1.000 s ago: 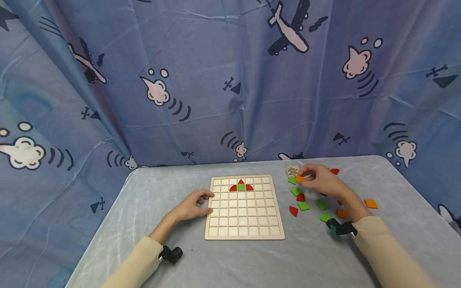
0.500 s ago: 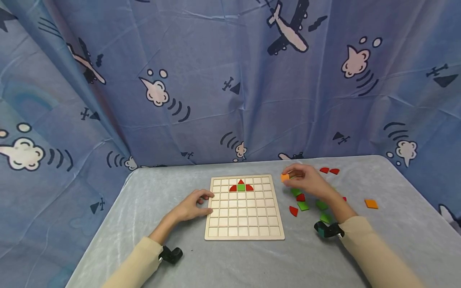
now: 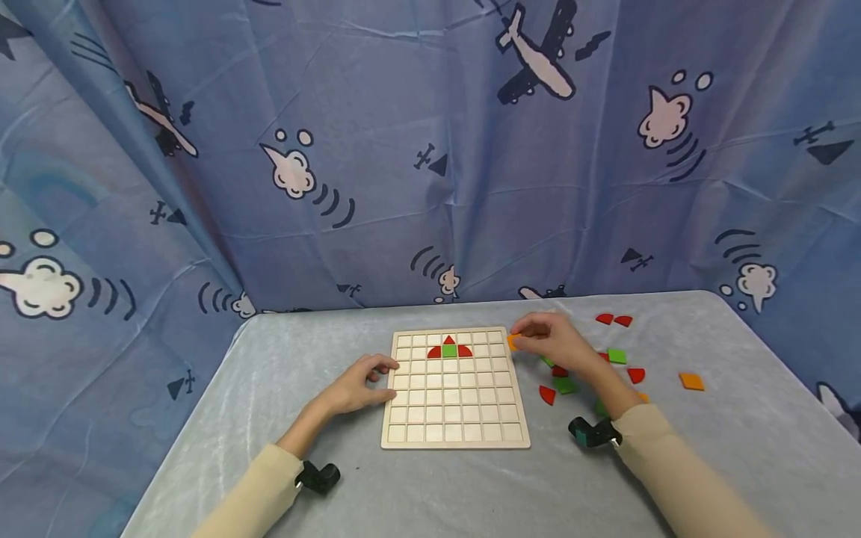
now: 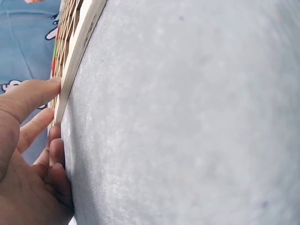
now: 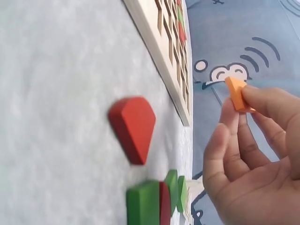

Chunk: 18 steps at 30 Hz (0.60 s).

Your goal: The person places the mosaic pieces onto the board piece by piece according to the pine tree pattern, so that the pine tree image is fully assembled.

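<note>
"Orange block (image 3: 513, 342): where do we log it?"

"In the right hand (image 3: 550, 340), pinched between thumb and fingertips. We have it lifted off the tabletop (image 3: 323, 329), by the right rim of the wooden board (image 3: 454, 446), near the far corner. Above the rim or just outside it, we can't tell. Fingers cover part of its shape."

"Left hand (image 3: 356, 382)?"

"At the board's left rim. We see thumb and index fingertip touching the edge, spread apart, other fingers loosely bent. We wouldn't call it a grip."

"Pieces in the grid?"

"We count four, far side. Red triangle (image 3: 449, 339) in the top row, green square (image 3: 449, 350) directly under it, left red wedge (image 3: 434, 352) and right red wedge (image 3: 464, 351) flanking the square."

"Loose ones?"

"All right of the board. We note a near red wedge (image 3: 548, 394) closest to it, two back red wedges (image 3: 605, 318) side by side, a loose green square (image 3: 616, 356), and an orange square (image 3: 691, 381) farthest right. Others sit partly hidden by the right arm."

"Backdrop?"

"Blue curtain (image 3: 377, 187), printed planes. We're done there."
</note>
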Tool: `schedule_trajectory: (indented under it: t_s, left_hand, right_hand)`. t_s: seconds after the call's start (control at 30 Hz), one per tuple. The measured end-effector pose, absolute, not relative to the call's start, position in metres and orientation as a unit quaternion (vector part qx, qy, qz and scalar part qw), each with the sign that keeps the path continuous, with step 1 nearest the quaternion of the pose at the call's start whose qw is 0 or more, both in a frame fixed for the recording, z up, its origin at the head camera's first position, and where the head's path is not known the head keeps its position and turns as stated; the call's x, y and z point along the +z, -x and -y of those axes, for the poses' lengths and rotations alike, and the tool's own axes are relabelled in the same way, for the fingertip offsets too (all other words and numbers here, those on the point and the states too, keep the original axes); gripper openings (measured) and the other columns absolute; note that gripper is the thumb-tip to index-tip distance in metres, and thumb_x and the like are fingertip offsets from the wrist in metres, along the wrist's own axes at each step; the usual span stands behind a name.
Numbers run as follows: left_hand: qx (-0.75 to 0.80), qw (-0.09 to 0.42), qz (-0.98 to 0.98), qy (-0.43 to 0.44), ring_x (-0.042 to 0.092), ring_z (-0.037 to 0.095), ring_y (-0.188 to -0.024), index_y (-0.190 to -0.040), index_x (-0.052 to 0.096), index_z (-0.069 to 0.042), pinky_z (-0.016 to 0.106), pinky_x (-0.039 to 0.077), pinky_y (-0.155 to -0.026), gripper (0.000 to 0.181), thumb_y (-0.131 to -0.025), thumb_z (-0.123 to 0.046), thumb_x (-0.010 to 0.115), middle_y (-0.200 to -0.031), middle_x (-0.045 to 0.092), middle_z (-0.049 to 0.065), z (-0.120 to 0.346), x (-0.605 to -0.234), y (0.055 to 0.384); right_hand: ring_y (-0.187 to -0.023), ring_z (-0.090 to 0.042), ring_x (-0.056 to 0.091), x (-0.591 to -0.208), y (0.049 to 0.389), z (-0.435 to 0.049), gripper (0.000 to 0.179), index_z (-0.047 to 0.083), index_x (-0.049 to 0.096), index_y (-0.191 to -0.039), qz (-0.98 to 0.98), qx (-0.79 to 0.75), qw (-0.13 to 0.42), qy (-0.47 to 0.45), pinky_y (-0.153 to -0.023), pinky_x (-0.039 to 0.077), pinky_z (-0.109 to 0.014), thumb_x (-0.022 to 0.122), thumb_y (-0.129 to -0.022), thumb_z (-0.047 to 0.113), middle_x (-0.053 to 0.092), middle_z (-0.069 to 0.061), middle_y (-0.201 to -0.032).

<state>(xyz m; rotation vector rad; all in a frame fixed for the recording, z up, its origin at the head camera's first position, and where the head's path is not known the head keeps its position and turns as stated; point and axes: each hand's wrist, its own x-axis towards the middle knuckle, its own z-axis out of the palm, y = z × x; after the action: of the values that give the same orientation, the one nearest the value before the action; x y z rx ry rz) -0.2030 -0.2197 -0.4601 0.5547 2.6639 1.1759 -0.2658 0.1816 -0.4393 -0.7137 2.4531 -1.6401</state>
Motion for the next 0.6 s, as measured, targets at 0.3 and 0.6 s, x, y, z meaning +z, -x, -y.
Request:
schedule_trajectory:
  t_s: [0.3, 0.6]
  left_hand:
    - [0.396, 0.087, -0.894, -0.188, 0.053, 0.029, -0.103, -0.132, 0.061, -0.004, 0.048, 0.044, -0.090, 0.045, -0.091, -0.012, 0.078, -0.121, 0.054, 0.013, 0.2211, -0.4618, 0.2031]
    - [0.401, 0.088, -0.891, -0.191, 0.052, 0.028, -0.103, -0.133, 0.061, -0.006, 0.048, 0.044, -0.090, 0.045, -0.092, -0.012, 0.078, -0.122, 0.053, 0.012, 0.2216, -0.4623, 0.2037]
  right_hand:
    - [-0.088, -0.029, 0.066, -0.4406, 0.2607, -0.1724, 0.017, -0.002, 0.072, -0.106, -0.800, -0.546, 0.057, 0.243, -0.077, 0.052, -0.032, 0.075, -0.093, 0.008, 0.070, -0.012, -0.099]
    - [-0.086, -0.031, 0.065, -0.4449, 0.2560, -0.1711, 0.016, -0.003, 0.071, -0.106, -0.802, -0.539, 0.095, 0.240, -0.073, 0.053, -0.032, 0.075, -0.093, 0.007, 0.070, -0.014, -0.095]
